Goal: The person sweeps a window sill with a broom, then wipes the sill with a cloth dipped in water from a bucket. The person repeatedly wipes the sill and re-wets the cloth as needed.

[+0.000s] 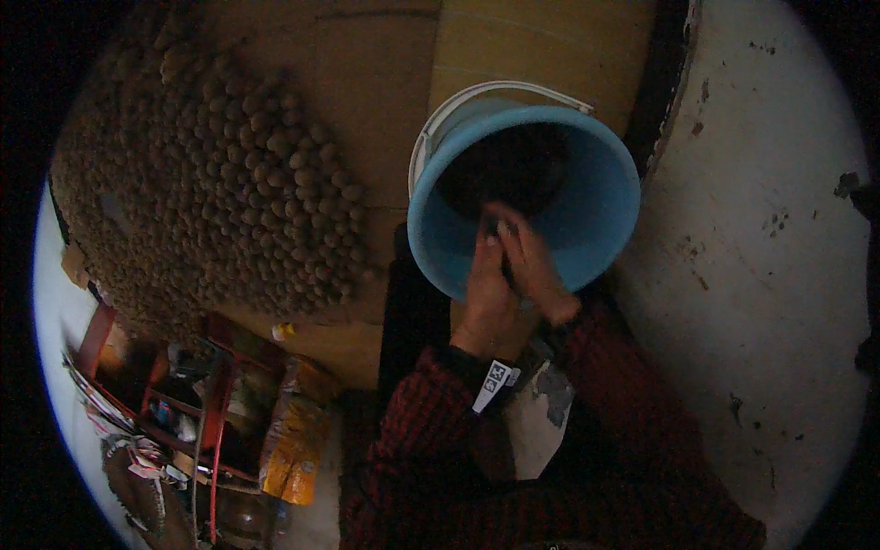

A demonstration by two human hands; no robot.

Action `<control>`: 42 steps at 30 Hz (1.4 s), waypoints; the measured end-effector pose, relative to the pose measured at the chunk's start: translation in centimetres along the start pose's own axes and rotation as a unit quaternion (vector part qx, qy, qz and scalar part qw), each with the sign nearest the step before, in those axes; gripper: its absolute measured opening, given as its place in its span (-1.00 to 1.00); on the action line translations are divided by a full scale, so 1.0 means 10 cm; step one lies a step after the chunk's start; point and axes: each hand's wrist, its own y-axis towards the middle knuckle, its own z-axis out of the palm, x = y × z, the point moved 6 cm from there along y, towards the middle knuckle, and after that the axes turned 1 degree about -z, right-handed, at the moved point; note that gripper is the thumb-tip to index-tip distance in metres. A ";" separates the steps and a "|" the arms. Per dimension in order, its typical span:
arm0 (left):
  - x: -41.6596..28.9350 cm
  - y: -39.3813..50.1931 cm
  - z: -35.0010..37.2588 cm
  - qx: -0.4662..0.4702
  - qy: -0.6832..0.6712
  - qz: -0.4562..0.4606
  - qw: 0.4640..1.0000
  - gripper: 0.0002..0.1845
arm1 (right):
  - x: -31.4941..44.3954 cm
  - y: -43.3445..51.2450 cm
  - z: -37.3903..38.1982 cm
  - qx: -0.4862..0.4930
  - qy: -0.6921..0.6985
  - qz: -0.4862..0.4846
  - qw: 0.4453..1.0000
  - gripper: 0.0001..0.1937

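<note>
My left hand (pixel 489 289) and my right hand (pixel 535 261) are held palm to palm, fingers pointing away from me, above the near side of a light blue plastic bucket (pixel 627 185). Whether anything is between the palms is hidden. The bucket tilts its mouth toward me, and its white handle (pixel 474 91) is folded over the far left side. Dark material (pixel 512 161) lies inside, too dim to identify. A white tag with a printed code (pixel 491 387) is at my left cuff.
To the left spreads a large heap of round brown balls (pixel 275 175) on brown sheeting (pixel 375 89). A red shelf frame (pixel 223 399) with assorted items and a yellow-orange bag (pixel 295 440) stand at the lower left. On the right is a stained pale wall (pixel 763 275).
</note>
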 end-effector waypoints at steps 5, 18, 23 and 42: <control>-0.01 -0.13 0.10 -0.038 -0.124 -0.113 0.985 -0.38 | -0.12 -0.02 0.02 0.047 -0.036 0.032 0.998 -0.63; 0.09 -0.29 0.09 0.038 0.003 -0.183 0.982 -0.17 | -0.43 0.13 0.01 -0.003 -0.116 0.130 0.985 -0.68; -0.06 -0.24 0.12 -0.040 -0.139 -0.210 0.967 -0.18 | 0.03 -0.63 -0.05 -0.029 -0.032 -0.078 0.996 -0.68; -0.02 -0.75 -0.77 0.078 0.297 -0.024 0.951 -0.16 | -2.35 0.57 -0.04 0.055 -0.646 -0.039 0.760 -0.66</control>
